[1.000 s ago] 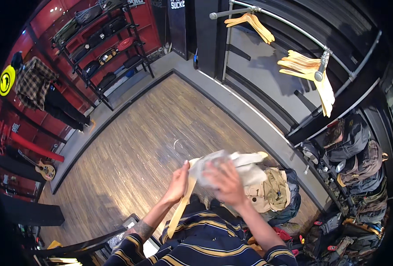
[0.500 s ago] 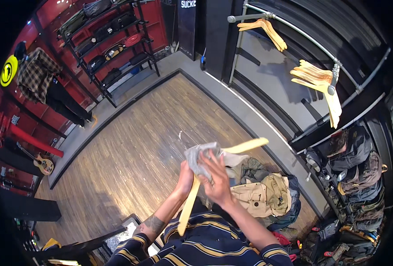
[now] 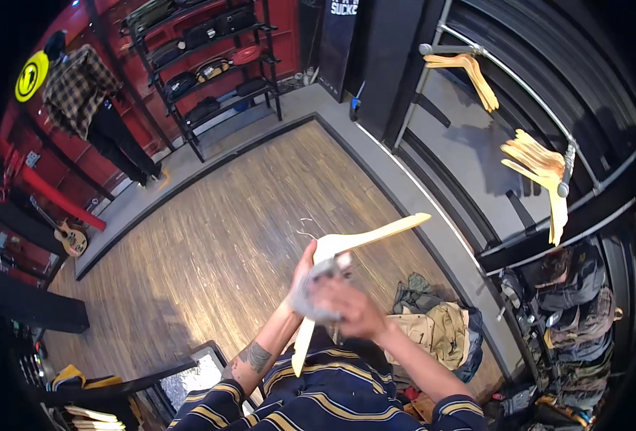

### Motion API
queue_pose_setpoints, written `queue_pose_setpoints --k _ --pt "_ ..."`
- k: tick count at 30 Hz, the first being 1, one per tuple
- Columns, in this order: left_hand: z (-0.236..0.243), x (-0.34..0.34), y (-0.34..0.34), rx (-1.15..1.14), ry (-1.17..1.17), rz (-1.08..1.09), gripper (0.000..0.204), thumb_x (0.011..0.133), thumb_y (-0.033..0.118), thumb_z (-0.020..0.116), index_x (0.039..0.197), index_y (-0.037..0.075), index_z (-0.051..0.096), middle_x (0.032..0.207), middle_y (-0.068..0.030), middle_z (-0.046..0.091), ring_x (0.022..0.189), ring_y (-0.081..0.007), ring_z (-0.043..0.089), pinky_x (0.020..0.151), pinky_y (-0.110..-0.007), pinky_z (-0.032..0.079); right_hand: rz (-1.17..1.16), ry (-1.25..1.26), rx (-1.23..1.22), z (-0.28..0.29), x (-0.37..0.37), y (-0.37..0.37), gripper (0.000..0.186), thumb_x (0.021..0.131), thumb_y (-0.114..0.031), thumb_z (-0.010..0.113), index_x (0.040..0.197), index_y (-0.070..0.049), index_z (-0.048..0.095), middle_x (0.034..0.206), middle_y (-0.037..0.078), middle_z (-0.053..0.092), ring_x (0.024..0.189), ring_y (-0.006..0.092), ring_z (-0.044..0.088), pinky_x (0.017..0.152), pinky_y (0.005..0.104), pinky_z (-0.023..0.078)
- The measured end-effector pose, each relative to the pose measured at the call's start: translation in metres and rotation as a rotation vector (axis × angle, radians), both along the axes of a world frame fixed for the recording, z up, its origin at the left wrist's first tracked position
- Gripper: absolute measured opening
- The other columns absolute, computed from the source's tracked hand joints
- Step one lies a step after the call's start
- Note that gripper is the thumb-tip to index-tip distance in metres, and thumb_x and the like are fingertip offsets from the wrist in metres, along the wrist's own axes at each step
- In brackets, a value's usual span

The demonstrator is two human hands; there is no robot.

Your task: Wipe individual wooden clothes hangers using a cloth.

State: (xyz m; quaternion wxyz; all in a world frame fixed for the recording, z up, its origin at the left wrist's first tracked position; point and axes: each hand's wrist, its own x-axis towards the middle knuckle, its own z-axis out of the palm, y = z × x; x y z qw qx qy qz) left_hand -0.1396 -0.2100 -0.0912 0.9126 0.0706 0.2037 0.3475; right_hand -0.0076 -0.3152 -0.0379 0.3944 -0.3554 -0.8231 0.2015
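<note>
A pale wooden clothes hanger (image 3: 379,232) is held up in front of my chest, one arm pointing right and the other slanting down toward my shirt. My left hand (image 3: 300,279) grips it near the middle, just below the metal hook. Over the lower part lies a grey cloth (image 3: 305,298), bunched against the wood. My right hand (image 3: 355,310), smeared by motion, is closed on this cloth; its fingertips are partly hidden.
Folded trousers and other clothes (image 3: 440,327) lie on the wooden floor (image 3: 225,215) to the right. Wooden hangers (image 3: 540,161) hang on a metal pipe rack (image 3: 573,144) farther right. Backpacks (image 3: 576,287) line the right wall; a dark shelf (image 3: 217,65) stands at the back.
The cloth and my right hand have moved down from the hanger's middle toward its lower arm, uncovering the neck and right arm. My view has shifted slightly.
</note>
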Motion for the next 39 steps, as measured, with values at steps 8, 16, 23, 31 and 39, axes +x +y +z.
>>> queue_pose_setpoints --k 8,16,23,31,39 --pt "0.017 -0.009 -0.008 0.085 0.281 0.185 0.052 0.102 0.044 0.048 0.132 0.002 0.057 0.125 -0.0148 0.066 0.114 -0.0302 0.064 0.1 -0.044 0.052 0.103 -0.115 0.037 0.008 0.019 0.04 0.052 0.08 -0.004 0.066 0.13 -0.015 0.062 0.142 0.007 0.059 0.135 0.0312 0.052 0.109 0.0518 0.04" --pt "0.002 0.02 0.013 0.065 0.417 0.334 0.047 0.104 0.04 0.048 0.123 0.0 0.062 0.114 -0.0083 0.068 0.1 -0.0165 0.066 0.092 -0.034 0.051 -0.258 -0.151 0.031 -0.009 0.048 0.07 0.046 0.074 0.006 0.06 0.118 -0.005 0.065 0.137 0.013 0.06 0.134 0.031 0.052 0.115 0.0505 0.037" --pt "0.031 0.067 0.035 0.32 0.779 0.369 0.049 0.106 0.041 0.044 0.117 -0.002 0.064 0.102 -0.0069 0.069 0.086 -0.0131 0.064 0.083 -0.028 0.052 -0.781 -0.014 -0.058 -0.021 0.196 0.131 0.048 0.083 0.004 0.057 0.13 -0.002 0.061 0.144 0.016 0.054 0.14 0.0307 0.045 0.116 0.049 0.034" --pt "0.038 0.143 0.064 0.477 0.787 0.428 0.044 0.107 0.036 0.047 0.105 -0.001 0.072 0.088 0.0021 0.069 0.072 -0.0041 0.056 0.064 -0.022 0.043 -0.238 -0.17 0.115 0.02 0.214 0.132 0.035 0.087 -0.003 0.064 0.122 -0.002 0.065 0.133 0.016 0.062 0.128 0.032 0.056 0.111 0.0474 0.041" --pt "0.061 0.196 0.085 0.539 0.943 0.3 0.044 0.106 0.038 0.05 0.093 0.003 0.073 0.072 0.0068 0.059 0.065 -0.0028 0.048 0.056 -0.022 0.035 -0.687 0.088 -0.036 -0.004 0.283 0.159 0.037 0.085 0.004 0.063 0.122 0.001 0.063 0.133 0.017 0.062 0.135 0.0351 0.05 0.107 0.0453 0.046"
